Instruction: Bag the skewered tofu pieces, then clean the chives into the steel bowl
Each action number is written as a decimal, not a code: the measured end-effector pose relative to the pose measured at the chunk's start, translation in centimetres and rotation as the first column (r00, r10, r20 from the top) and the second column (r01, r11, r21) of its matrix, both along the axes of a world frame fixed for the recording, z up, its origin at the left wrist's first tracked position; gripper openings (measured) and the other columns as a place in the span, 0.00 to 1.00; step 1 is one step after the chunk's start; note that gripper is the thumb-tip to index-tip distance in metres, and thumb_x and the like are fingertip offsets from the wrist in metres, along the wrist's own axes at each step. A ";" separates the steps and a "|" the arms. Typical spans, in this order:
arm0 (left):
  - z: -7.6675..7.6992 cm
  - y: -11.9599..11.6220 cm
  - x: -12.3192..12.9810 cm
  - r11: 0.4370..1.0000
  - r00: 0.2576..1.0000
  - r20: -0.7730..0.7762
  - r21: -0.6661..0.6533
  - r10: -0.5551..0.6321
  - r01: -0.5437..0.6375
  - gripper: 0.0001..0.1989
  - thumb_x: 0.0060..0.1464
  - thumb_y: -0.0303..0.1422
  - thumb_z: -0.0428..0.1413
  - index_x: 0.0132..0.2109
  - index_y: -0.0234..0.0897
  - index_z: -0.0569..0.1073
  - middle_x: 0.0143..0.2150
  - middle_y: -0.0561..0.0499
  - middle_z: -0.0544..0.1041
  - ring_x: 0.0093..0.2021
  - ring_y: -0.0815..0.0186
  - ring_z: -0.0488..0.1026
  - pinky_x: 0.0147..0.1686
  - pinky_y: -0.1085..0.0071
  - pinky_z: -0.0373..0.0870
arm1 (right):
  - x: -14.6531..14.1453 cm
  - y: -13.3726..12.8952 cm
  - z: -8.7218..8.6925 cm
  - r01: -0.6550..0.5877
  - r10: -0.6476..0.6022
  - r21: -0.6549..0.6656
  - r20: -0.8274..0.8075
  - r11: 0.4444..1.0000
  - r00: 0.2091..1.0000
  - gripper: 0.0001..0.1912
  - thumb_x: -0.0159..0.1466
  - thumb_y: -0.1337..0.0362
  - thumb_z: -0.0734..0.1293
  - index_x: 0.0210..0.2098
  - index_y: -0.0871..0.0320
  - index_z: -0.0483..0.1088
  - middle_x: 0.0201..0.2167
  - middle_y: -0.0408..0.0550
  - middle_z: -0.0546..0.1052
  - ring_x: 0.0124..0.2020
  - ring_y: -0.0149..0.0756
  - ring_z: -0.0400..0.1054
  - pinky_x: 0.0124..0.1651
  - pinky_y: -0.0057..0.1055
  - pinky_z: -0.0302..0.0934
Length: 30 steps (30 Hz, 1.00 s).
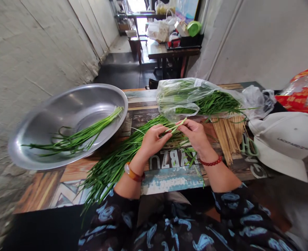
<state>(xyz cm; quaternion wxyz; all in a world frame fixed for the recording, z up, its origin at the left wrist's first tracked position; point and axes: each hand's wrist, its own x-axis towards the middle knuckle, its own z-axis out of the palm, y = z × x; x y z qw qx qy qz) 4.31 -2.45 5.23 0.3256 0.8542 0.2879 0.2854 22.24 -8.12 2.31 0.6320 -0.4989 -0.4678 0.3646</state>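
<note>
Between my hands is a thin pale-green stalk (178,126), slanting up to the right. My left hand (155,138) pinches its lower left part, and the fingers of my right hand (193,133) close on its upper part. Under and left of my hands lies a large pile of long green stalks (109,172), its leafy ends over the table's front edge. A clear plastic bag (178,96) behind my hands holds more green stalks. On the left, a wide metal basin (72,99) contains a small bunch of stalks (91,134). Green scraps (192,157) lie below my right hand.
Wooden skewers (227,136), green-handled scissors (249,146) and a white cap (287,136) lie on the right of the patterned table (172,183). A red and clear package (304,94) is beyond the cap. Another table (159,52) with bags stands further back, between walls.
</note>
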 end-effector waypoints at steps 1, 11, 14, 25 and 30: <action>0.0 0.0 0.1 0.999 1.000 -0.022 0.025 -0.021 0.021 0.11 0.61 0.36 0.54 0.34 0.36 0.76 0.31 0.49 0.74 0.35 0.64 0.68 0.38 0.69 0.63 | 0.0 -0.1 0.1 -0.007 0.007 0.001 0.035 1.000 0.999 0.10 0.58 0.55 0.73 0.35 0.54 0.80 0.32 0.43 0.79 0.33 0.32 0.70 0.39 0.30 0.64; 1.1 0.8 -1.9 0.948 0.897 0.324 -0.205 0.301 -0.244 0.14 0.66 0.42 0.48 0.38 0.39 0.70 0.27 0.54 0.68 0.26 0.69 0.63 0.29 0.72 0.61 | 3.2 0.1 0.0 0.147 -0.139 0.007 0.372 0.989 0.918 0.08 0.62 0.60 0.68 0.35 0.54 0.80 0.35 0.46 0.81 0.37 0.37 0.73 0.42 0.34 0.64; 1.0 0.8 -2.0 0.928 0.868 0.329 -0.137 0.373 -0.347 0.12 0.65 0.42 0.50 0.40 0.39 0.72 0.25 0.56 0.64 0.25 0.69 0.60 0.27 0.73 0.58 | 3.3 0.1 -0.5 0.088 -0.064 -0.006 0.646 0.996 0.761 0.08 0.63 0.65 0.67 0.36 0.54 0.80 0.35 0.48 0.80 0.38 0.39 0.72 0.43 0.35 0.63; -0.7 0.4 -0.2 0.979 0.979 0.004 -0.002 0.202 -0.202 0.15 0.63 0.37 0.50 0.29 0.37 0.68 0.25 0.54 0.66 0.29 0.68 0.62 0.31 0.72 0.57 | 2.6 0.1 -0.8 0.022 -0.005 -0.003 0.924 1.000 0.381 0.06 0.65 0.64 0.67 0.37 0.54 0.78 0.40 0.51 0.78 0.42 0.44 0.66 0.45 0.39 0.57; -0.6 0.2 0.2 0.989 0.987 0.082 -0.073 0.137 -0.131 0.11 0.62 0.35 0.51 0.32 0.36 0.72 0.33 0.49 0.74 0.37 0.64 0.70 0.39 0.70 0.64 | 2.4 -0.7 1.1 0.004 -0.040 0.044 0.875 0.999 0.482 0.09 0.69 0.61 0.64 0.37 0.54 0.76 0.40 0.49 0.78 0.43 0.42 0.68 0.46 0.38 0.56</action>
